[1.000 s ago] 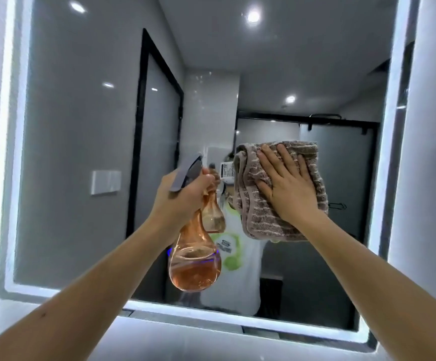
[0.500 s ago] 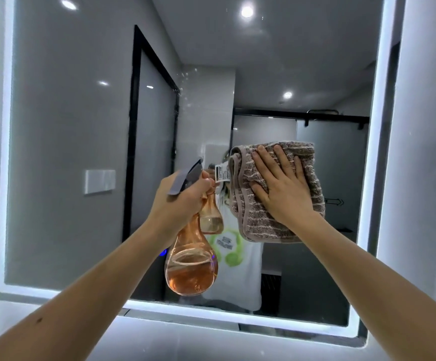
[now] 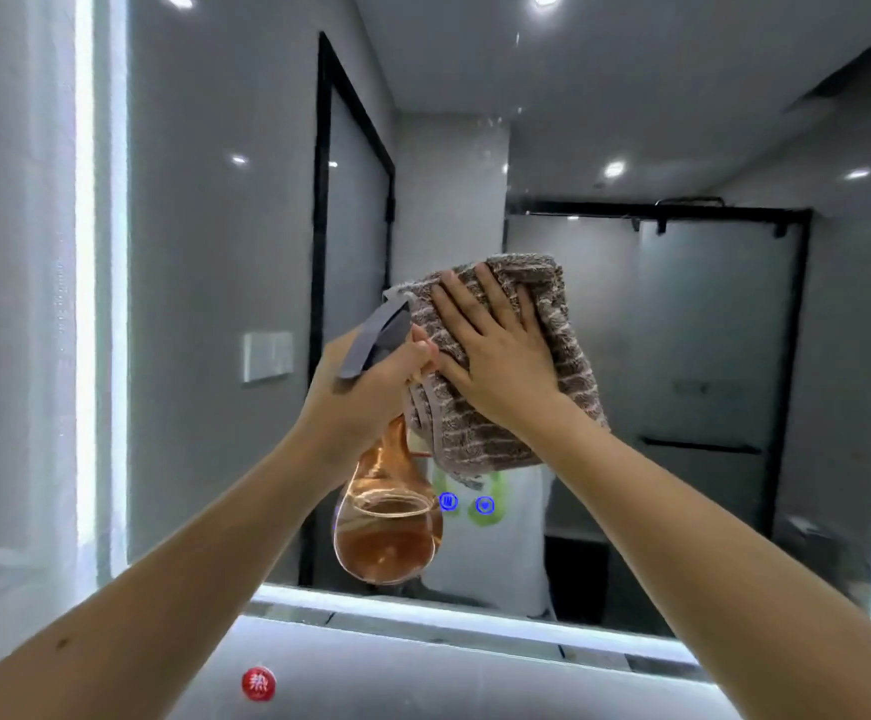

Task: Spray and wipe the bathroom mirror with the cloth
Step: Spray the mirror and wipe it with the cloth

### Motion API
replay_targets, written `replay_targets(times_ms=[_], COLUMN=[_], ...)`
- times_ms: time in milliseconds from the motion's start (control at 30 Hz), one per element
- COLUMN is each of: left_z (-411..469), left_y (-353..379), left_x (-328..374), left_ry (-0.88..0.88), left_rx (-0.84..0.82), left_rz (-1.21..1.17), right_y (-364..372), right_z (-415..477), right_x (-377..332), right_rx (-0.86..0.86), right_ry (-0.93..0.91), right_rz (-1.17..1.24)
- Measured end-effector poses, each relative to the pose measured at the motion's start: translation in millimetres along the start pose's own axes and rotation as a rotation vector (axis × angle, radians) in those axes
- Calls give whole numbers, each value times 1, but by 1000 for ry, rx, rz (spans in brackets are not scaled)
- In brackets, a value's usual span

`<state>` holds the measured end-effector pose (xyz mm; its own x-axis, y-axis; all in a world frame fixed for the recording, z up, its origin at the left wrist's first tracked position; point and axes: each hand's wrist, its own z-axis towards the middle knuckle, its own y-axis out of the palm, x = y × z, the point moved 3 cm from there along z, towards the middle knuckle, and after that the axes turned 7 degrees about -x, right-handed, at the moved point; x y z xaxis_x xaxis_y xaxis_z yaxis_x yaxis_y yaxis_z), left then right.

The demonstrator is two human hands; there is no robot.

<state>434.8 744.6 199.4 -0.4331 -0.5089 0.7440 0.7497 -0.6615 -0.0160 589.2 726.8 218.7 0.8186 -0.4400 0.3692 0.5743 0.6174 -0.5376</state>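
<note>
Fingers (image 3: 501,309) of my right hand (image 3: 506,366) are lying spread flat, pressing the cloth (image 3: 464,439) on the mirror (image 3: 708,330). I think it is soft and floppy, so I am pushing on its middle. My left hand (image 3: 365,392) is gripping the bottle (image 3: 386,537) by its neck.

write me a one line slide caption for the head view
Right hand presses a folded brown cloth flat against the mirror while the left hand grips an amber spray bottle.
</note>
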Motion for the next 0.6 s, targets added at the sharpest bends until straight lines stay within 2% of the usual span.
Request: replay_targets(times_ms=[233, 400, 600], left_z=[-2, -1, 3], left_y=[-36, -17, 25], left_x=[2, -12, -22], left_ry=[67, 0, -7], left_rx=[2, 7, 16], left_rz=[-23, -76, -11], right_y=[-1, 3, 6], right_z=[2, -12, -54], right_x=[-5, 17, 73], right_rx=[3, 15, 36], right_ry=[16, 53, 100], right_rz=[-12, -66, -48])
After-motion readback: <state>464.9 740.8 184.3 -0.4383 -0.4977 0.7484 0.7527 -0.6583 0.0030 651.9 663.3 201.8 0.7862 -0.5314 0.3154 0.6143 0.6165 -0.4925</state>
